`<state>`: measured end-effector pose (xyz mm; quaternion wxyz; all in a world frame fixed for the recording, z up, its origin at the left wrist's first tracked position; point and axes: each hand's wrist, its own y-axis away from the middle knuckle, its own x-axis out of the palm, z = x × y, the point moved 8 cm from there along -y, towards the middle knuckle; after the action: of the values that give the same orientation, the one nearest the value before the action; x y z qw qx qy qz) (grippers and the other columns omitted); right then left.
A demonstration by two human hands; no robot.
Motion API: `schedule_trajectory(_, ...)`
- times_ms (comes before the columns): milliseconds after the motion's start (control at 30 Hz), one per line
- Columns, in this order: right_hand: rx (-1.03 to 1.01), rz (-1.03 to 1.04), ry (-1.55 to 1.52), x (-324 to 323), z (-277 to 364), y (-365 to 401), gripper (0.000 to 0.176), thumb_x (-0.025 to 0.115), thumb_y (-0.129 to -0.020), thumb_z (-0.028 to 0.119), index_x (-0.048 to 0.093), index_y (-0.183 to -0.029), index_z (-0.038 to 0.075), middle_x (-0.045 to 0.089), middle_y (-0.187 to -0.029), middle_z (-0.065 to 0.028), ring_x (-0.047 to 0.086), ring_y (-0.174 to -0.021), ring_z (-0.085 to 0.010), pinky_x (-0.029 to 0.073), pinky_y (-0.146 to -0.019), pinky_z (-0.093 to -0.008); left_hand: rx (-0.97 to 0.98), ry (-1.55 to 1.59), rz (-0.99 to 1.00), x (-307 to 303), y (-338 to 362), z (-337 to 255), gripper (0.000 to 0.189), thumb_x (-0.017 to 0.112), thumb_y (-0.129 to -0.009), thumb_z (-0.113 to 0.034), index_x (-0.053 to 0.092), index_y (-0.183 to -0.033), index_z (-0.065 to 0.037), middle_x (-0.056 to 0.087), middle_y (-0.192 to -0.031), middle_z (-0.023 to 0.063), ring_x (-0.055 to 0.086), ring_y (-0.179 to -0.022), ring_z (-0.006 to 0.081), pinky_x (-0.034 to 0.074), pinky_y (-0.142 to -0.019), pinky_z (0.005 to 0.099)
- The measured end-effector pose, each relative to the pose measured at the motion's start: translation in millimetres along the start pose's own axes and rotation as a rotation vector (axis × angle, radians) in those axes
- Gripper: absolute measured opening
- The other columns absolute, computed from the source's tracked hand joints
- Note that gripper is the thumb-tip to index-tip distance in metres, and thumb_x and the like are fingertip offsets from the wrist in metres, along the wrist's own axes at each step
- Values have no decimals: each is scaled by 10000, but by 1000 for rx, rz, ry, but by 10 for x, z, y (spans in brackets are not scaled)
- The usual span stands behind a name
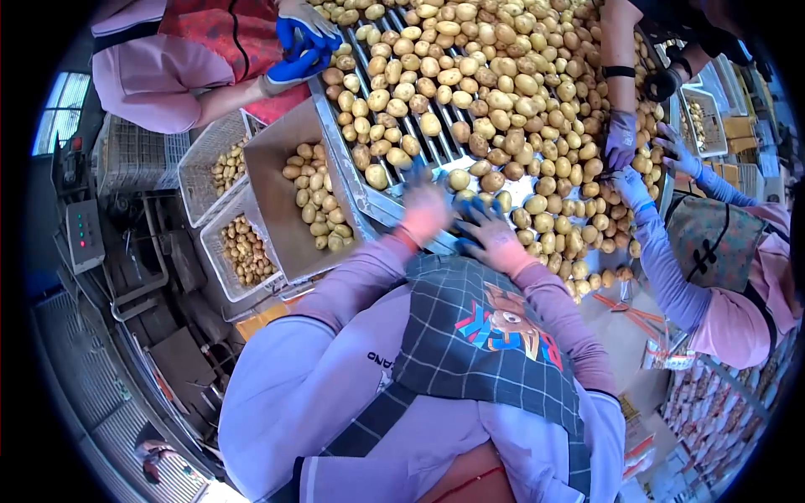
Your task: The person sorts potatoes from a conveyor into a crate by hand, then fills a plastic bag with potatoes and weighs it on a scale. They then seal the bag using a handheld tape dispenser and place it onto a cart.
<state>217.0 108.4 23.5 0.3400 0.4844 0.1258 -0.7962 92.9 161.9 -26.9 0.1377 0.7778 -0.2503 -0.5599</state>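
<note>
Both my hands wear pink gloves with blue fingers and work at the near edge of a sorting table heaped with potatoes (503,101). My left hand (423,210) is over the metal rim (373,201) beside the dark rollers (419,142); motion smears its fingers, so their closing cannot be made out. My right hand (490,235) rests just right of it, fingers spread and touching or close to several potatoes (492,182). No potato shows in its grasp.
A deep bin (277,193) holding potatoes stands left of the table, with two white crates (220,260) of potatoes beyond. A co-worker's blue gloves (302,50) are at upper left. At right, other people's purple glove (621,138) and pale gloves (631,186) reach in.
</note>
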Motion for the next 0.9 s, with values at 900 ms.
schedule_trajectory(900,765,-583,133,-28,-1440,883,541,623,-846,328,521,-1314,77,418,-1409,-213,319,-1347,-406,250,-1120,-490,-144,-416,-437,-988,-579,1213,196,508,-832,-124,637,-979,-104,667,-973,181,674,-871,314,523,-714,452)
